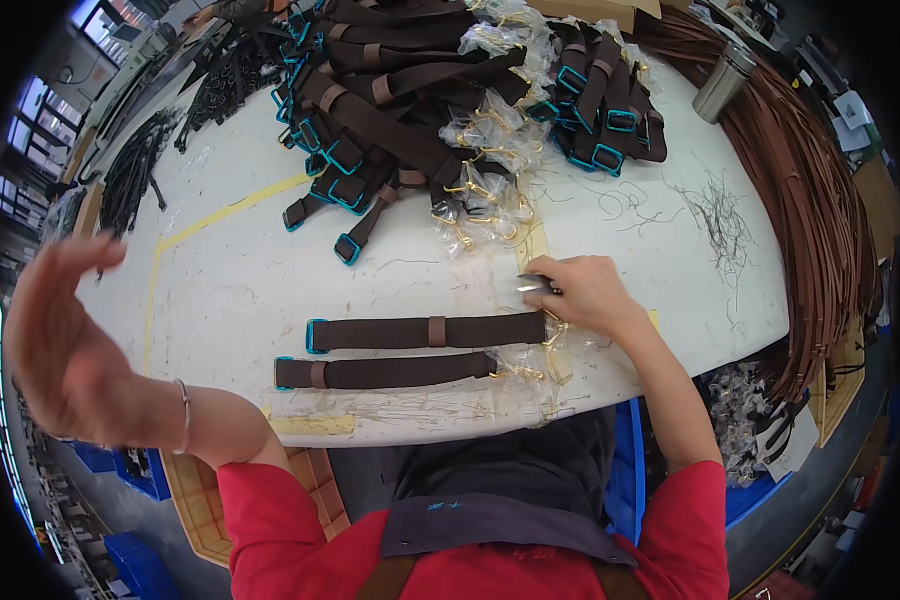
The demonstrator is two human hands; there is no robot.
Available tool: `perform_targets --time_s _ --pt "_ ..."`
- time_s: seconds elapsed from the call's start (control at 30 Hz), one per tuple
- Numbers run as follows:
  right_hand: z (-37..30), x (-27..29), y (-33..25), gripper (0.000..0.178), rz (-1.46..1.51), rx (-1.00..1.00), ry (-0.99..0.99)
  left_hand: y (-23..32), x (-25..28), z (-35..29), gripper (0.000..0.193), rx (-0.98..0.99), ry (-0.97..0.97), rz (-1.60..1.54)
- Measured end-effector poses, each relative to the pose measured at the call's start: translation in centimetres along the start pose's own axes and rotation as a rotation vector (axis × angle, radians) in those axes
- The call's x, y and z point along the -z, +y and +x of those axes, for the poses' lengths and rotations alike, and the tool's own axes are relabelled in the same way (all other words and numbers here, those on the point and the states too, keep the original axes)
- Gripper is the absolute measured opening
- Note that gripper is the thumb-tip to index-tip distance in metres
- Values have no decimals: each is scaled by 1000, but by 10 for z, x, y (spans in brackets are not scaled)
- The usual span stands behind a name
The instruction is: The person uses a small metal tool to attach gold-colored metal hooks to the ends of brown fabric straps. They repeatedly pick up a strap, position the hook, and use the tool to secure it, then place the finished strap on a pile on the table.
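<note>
Brown webbing straps lie before us on the white worktable (230,290), and we take the upper strap (425,331) as our landmark: it runs flat across the table, a blue-edged buckle at its far left end and a gold clasp at its right end. Our right hand (582,292) sits at that right end, fingers curled down around a small silver tool (533,284) just above the clasp, so the hand is closed on the tool and resting on the table beside the strap. Just below the upper strap and parallel to it lies the lower strap (385,371), its right end tucked among clear plastic wrap with gold hardware. Our left hand (58,330) is raised well to the left of the upper strap, off the table edge, palm spread and fingers loose, holding nothing; a thin bangle (185,414) circles its wrist. Behind the upper strap, toward the far side of the table, rises a pile of straps (390,100) with bagged gold clasps (480,190) spilling toward us. Far to the right of that pile stands a steel flask (722,82), beside a long sweep of tan cords (820,200).
</note>
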State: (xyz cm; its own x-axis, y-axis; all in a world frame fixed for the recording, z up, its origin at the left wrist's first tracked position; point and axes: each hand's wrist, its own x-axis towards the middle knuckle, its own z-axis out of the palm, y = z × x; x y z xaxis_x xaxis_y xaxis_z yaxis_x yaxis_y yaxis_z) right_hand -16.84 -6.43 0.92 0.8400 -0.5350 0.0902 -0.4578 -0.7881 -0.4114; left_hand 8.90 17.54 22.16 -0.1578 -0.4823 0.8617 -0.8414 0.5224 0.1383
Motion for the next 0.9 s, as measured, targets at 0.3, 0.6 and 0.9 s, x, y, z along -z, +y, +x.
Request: perform_targets --time_s 0.3,0.6,0.9 --pt "-52 64 155 24 -510 -723 422 -75 -127 -53 18 378 -510 227" --pt "7 -14 51 24 -268 -102 266 -134 -191 -53 42 96 -510 576" --pt "2 21 45 24 326 -293 409 -161 -180 -43 33 -257 -462 570"
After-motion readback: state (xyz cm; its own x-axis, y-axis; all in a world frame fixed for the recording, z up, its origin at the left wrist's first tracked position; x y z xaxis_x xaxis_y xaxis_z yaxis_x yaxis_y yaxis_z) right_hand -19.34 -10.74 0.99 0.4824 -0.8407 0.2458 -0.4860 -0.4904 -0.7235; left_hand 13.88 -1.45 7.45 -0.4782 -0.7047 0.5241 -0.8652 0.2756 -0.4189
